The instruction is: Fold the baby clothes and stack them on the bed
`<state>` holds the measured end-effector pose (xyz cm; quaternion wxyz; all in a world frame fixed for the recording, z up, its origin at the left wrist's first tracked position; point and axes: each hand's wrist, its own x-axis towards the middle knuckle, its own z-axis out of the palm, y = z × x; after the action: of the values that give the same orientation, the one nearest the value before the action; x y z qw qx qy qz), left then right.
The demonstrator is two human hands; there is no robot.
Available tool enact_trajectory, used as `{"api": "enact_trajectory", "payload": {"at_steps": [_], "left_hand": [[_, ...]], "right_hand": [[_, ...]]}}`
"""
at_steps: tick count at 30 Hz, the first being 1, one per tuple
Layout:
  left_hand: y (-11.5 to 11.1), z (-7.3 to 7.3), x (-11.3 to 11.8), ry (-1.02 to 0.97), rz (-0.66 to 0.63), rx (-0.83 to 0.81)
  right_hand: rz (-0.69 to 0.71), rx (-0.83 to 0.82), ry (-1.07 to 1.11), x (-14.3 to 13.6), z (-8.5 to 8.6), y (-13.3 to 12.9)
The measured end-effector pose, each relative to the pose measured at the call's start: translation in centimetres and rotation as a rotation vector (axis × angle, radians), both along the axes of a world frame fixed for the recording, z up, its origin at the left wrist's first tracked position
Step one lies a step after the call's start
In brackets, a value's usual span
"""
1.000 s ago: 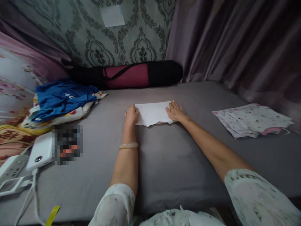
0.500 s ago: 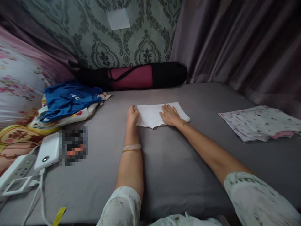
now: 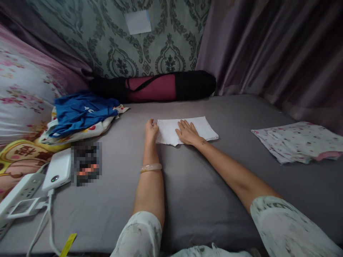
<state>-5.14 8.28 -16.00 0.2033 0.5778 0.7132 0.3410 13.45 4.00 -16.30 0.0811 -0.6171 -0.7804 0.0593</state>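
Note:
A folded white garment (image 3: 199, 127) lies flat on the grey bed sheet (image 3: 203, 200) in front of me. My right hand (image 3: 187, 132) rests palm down on its middle, fingers stretched out. At the garment's left edge, my left hand (image 3: 152, 130) is closed, with the fingers curled around that edge. The fingertips of the left hand are partly hidden. A pale bangle (image 3: 151, 167) sits on my left forearm.
Folded printed clothes (image 3: 297, 139) lie to the right. On the left are a blue shirt (image 3: 85, 110) on patterned cloth, a white power bank (image 3: 57, 169), a power strip (image 3: 26, 189) and cables. A long black-and-red bag (image 3: 152, 87) lies along the wall.
My right hand has slid left across the white garment, from its right part to its middle. The left hand has stayed at the left edge. The view has shifted slightly.

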Motion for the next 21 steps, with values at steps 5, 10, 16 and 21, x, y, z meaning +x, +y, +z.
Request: {"api": "enact_trajectory", "payload": {"at_steps": [5,10,16,21], "left_hand": [[0.1,-0.2,-0.3,-0.031,0.016,0.018],[0.1,-0.2,-0.6,-0.054,0.021,0.019],[0.3,0.0,-0.4,-0.066,0.026,0.033],[0.2,0.1,-0.2,-0.057,0.026,0.046]], "right_hand": [[0.069,0.018,0.045,-2.4,0.2,-0.5],[0.063,0.011,0.032,-3.3,-0.1,-0.9],[0.106,0.077,0.019,-4.9,0.5,-0.7],[0.155,0.075,0.063,-6.4,-0.4,-0.8]]}}
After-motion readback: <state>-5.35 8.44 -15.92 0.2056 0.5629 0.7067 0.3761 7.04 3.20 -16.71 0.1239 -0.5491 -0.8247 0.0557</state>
